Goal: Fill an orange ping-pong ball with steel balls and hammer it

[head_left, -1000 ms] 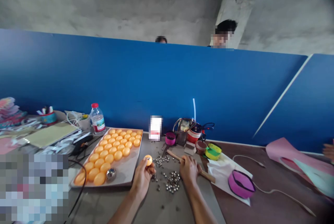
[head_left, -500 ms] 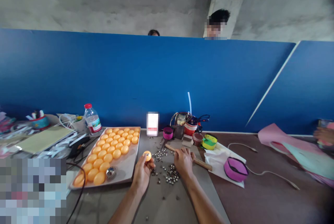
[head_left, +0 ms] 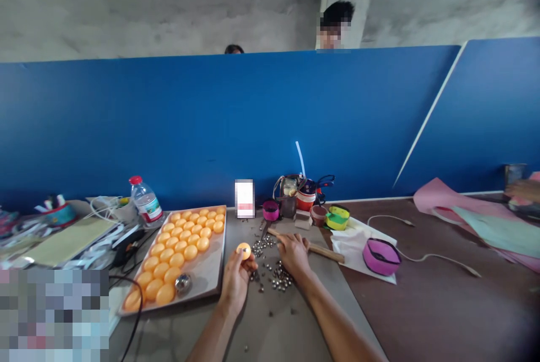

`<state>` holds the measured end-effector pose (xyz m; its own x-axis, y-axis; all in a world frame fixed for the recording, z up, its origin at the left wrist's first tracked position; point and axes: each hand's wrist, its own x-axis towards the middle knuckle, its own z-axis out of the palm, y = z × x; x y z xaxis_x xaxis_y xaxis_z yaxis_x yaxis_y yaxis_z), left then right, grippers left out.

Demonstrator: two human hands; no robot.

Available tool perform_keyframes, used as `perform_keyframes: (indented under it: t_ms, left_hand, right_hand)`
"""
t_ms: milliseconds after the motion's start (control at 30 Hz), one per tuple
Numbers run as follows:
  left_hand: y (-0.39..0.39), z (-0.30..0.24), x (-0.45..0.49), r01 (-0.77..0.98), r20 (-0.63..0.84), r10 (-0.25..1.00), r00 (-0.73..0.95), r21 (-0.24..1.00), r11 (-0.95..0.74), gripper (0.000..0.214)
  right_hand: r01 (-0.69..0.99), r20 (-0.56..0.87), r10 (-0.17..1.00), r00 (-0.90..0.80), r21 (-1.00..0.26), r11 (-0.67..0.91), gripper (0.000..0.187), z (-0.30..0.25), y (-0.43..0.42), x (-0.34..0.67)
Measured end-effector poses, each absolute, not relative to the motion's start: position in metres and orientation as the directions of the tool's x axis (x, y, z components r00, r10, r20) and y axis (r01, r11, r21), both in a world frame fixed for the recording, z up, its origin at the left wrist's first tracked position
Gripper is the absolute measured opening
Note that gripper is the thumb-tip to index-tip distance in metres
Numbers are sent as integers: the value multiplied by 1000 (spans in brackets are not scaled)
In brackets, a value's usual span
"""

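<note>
My left hand (head_left: 236,283) is closed on an orange ball (head_left: 243,250), held up just right of a grey tray (head_left: 206,280). The tray carries several rows of orange balls (head_left: 181,247) and one shiny metal ball (head_left: 183,283). My right hand (head_left: 292,252) rests palm down on the table over a scatter of small metal beads (head_left: 278,280), its fingers curled near a wooden stick (head_left: 324,251). I cannot make out whether the fingers grip anything.
A water bottle (head_left: 144,203), cables and papers lie at the left. Small pots and tape rolls (head_left: 304,202) stand by the blue partition (head_left: 253,126). A pink ring (head_left: 381,256) lies on white paper; pink sheets (head_left: 476,221) at the right. People stand behind the partition.
The view has tilted and shifted. My left hand keeps holding the orange ball at about the same spot, and my right hand stays over the beads.
</note>
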<state>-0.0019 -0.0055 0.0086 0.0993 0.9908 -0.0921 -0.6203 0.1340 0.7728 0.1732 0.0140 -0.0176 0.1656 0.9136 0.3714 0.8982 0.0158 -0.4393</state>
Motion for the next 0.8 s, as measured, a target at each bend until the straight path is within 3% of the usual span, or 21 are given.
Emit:
perform_keyframes:
  t_ms: [267, 500, 633, 700, 800]
  left_hand:
    - [-10, 13, 1, -590, -81, 993, 90, 798, 119, 31]
    - [-10, 12, 1, -589, -83, 993, 86, 799, 118, 29]
    - [-8, 8, 3, -619, -120, 987, 105, 769, 159, 28]
    - [-7, 7, 3, -642, -141, 983, 114, 745, 181, 32]
    - [-7, 8, 2, -670, -149, 980, 130, 715, 198, 45]
  right_hand:
    - [883, 321, 945, 60, -459, 100, 20, -18, 12, 163]
    - [759, 514, 837, 185, -616, 211, 18, -15, 13, 162]
    - [415, 461, 856, 235, -844, 340, 11, -11, 13, 160]
    - [195, 345, 904, 252, -933, 302, 7, -10, 14, 155]
    - [-75, 218, 941, 257, -967, 245, 12, -8, 16, 145]
